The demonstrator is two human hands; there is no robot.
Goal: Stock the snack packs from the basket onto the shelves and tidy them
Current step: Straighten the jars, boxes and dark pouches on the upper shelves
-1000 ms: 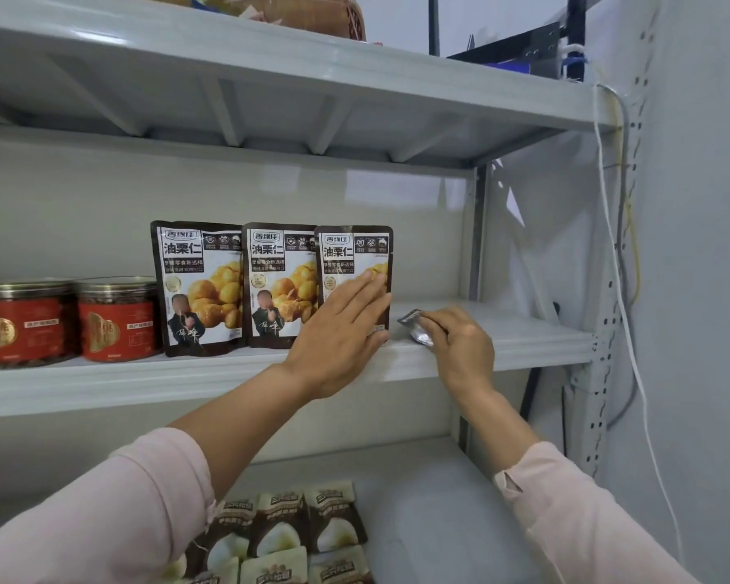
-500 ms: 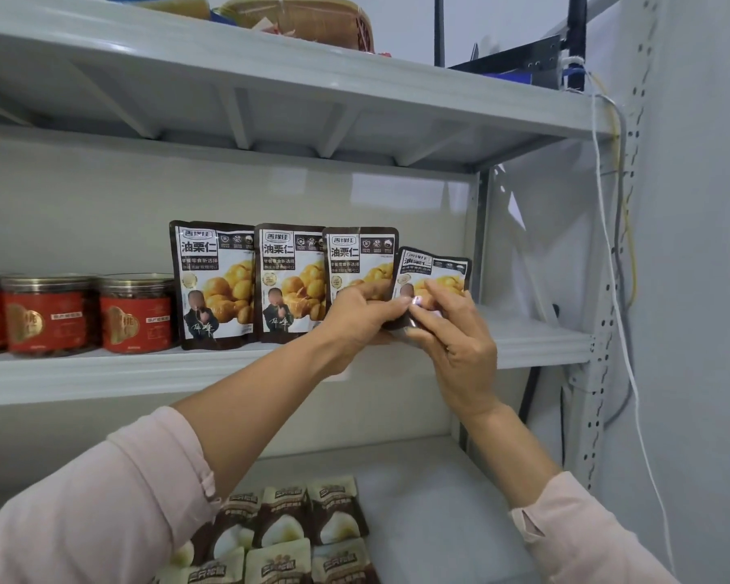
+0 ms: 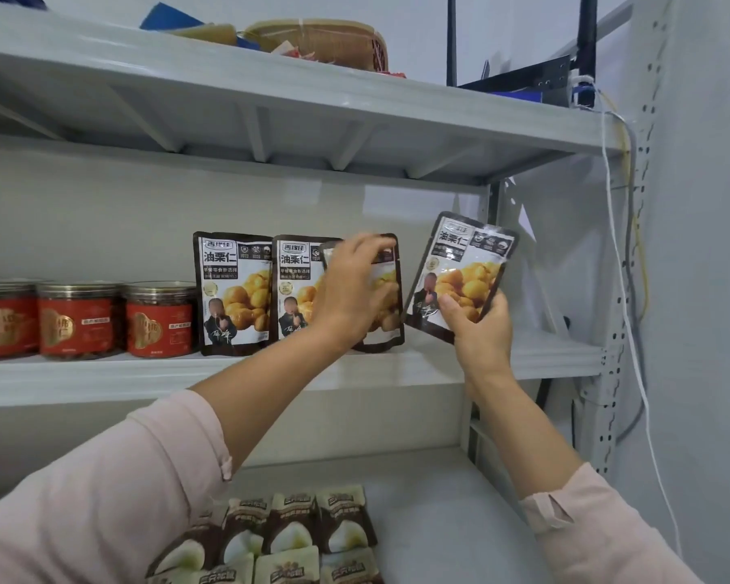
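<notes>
Gripping glossy flat pouches [image 3: 464,276]: both hands [image 3: 483,330], shelf-high.

Left sleeve [image 3: 102,499]: pale pink, soft cloth, loose folds, cuff ending partway along the forearm | Right sleeve [image 3: 591,524]: same pale pink (cuff creased, with a folded flap at its edge) | Left hand [image 3: 350,297], right hand [image 3: 481,330]: bare, forearms uncovered

Three dark snack packs [image 3: 232,292] printed with yellow kernels stand upright in a row on the middle shelf [image 3: 397,366] — the rightmost pack [image 3: 386,299] gripped by the left hand [image 3: 350,288]. Just beside it, a fourth pack [image 3: 460,267] (tilted, top leaning right) is held in the right hand [image 3: 481,330]. The woven basket [image 3: 325,37] sits on the top shelf [image 3: 270,90].
</notes>
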